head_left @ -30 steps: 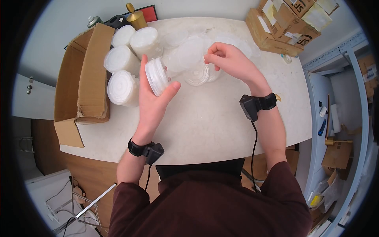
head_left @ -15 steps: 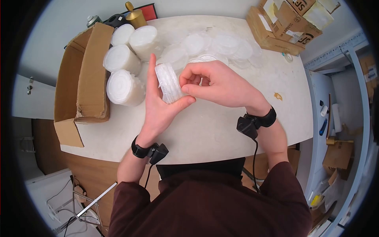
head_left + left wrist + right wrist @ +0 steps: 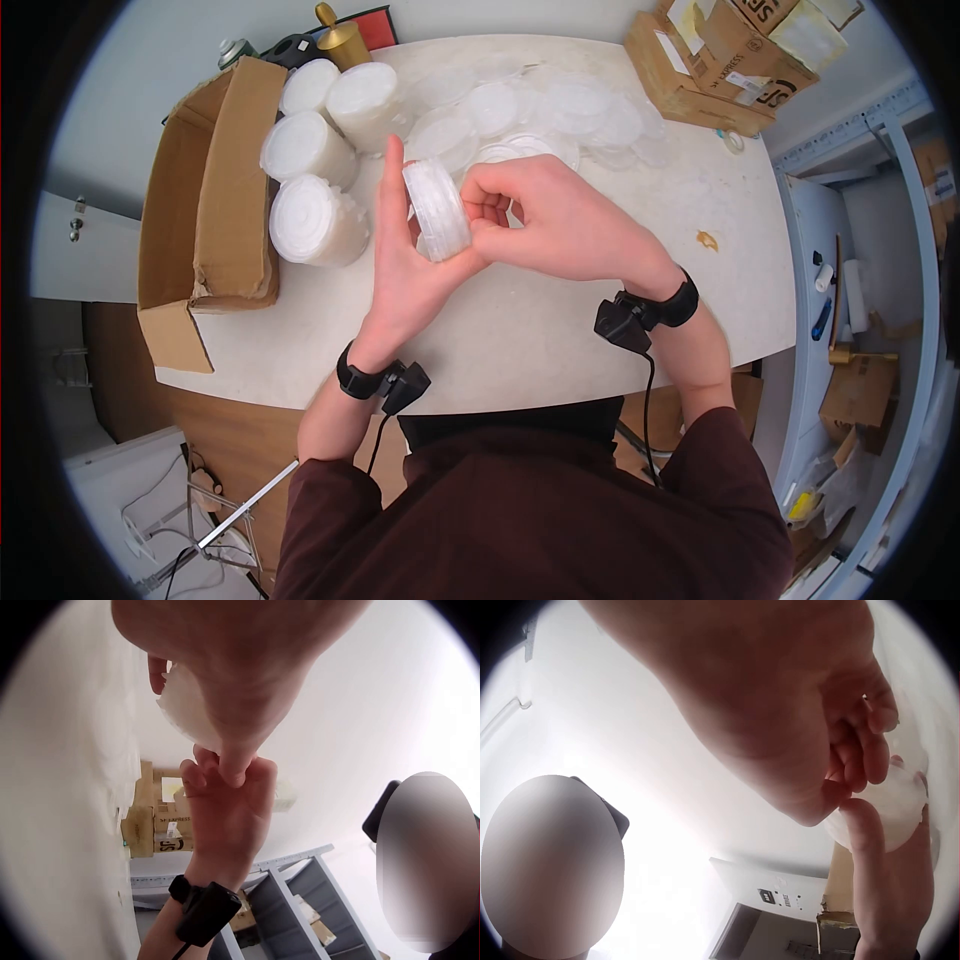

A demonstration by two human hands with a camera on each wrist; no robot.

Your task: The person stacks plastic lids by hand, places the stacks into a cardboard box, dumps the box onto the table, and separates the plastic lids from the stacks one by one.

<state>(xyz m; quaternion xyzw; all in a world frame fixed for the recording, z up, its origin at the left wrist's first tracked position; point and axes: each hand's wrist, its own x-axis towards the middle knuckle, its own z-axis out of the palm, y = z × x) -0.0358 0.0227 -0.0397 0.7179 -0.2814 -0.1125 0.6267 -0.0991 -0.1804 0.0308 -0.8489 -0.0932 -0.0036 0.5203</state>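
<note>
A short stack of translucent white lids (image 3: 437, 212) stands on edge in my left hand (image 3: 405, 280), between the thumb below and the raised fingers. My right hand (image 3: 565, 222) is against the stack's right side, thumb and curled fingers pinching at its near rim. In the right wrist view, a round lid face (image 3: 896, 806) shows behind the curled fingers of the right hand (image 3: 780, 712), beside the left thumb. The left wrist view has the left hand (image 3: 240, 667) covering most of the stack. Loose lids (image 3: 575, 105) lie spread on the table beyond.
Several taller white lid stacks (image 3: 318, 222) stand at the left, beside an open cardboard box (image 3: 235, 180). More cartons (image 3: 690, 85) are at the table's back right corner, with a tape roll (image 3: 733, 142) near them. A brass-coloured container (image 3: 343, 45) stands behind the tall stacks.
From over the loose lids, my right hand has come left and down to the held stack. My left hand has shifted slightly right with the stack, which shows its edge more.
</note>
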